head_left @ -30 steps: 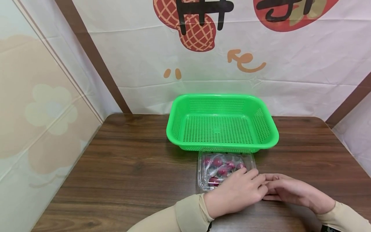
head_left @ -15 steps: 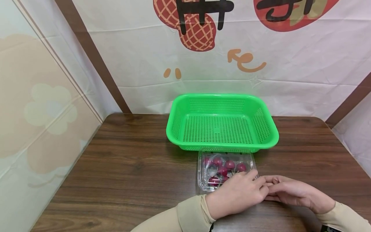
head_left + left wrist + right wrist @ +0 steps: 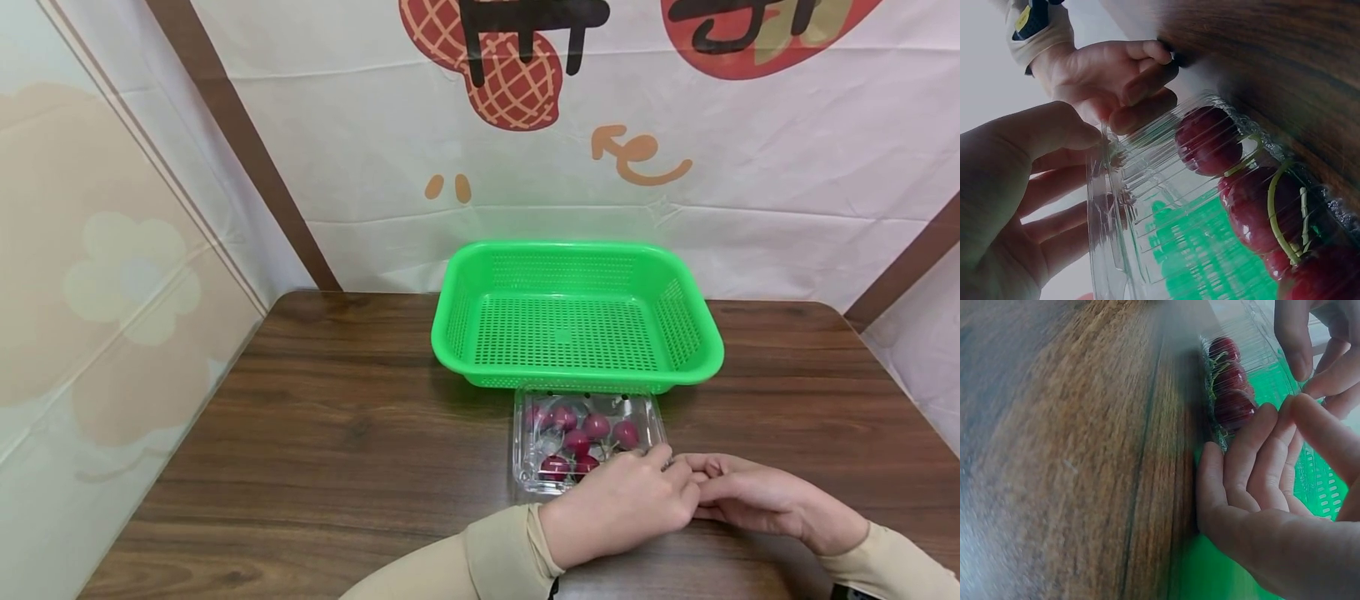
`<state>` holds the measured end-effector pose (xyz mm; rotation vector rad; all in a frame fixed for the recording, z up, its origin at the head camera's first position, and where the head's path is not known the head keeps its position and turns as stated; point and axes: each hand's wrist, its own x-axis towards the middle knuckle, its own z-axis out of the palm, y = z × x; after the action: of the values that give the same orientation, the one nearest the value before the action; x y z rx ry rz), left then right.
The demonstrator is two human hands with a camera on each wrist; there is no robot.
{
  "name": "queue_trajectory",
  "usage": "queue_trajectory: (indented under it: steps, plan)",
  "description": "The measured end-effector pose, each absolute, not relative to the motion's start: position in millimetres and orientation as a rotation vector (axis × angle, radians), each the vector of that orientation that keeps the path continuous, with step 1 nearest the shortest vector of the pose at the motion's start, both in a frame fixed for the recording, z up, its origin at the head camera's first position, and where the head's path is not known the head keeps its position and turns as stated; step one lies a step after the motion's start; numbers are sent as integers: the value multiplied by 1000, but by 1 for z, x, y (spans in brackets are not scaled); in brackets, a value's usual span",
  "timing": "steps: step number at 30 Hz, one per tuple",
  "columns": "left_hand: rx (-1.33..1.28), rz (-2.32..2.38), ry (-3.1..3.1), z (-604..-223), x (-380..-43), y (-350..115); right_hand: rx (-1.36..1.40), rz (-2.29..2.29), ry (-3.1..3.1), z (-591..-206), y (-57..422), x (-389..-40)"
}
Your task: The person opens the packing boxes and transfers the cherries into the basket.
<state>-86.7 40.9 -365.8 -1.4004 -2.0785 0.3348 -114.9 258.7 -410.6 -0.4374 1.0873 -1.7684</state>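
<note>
A clear plastic clamshell box holding several dark red cherries with green stems lies on the table. My left hand covers its near right corner. In the left wrist view, the thumb and fingers of that hand pinch the lid's edge. Facing it from the right, my right hand has its thumb and fingertips together at the same corner, pinching the box's edge in the right wrist view. The fingertips of both hands nearly meet there. In the head view, the left hand hides this corner.
Directly behind the box stands a green plastic basket with perforated walls and no contents. Both sit on a dark wood-grain table. A printed cloth backdrop rises at the table's far edge.
My left hand has shifted slightly right and down along the box's edge, and more cherries show. The right hand has barely moved; box and basket keep their places.
</note>
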Motion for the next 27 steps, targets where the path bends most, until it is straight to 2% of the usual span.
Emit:
queue_trajectory:
  steps: [27]
  plan:
    - [-1386,315,-2082,-369,-86,44,-500,-1763,1106,-413,258,-116]
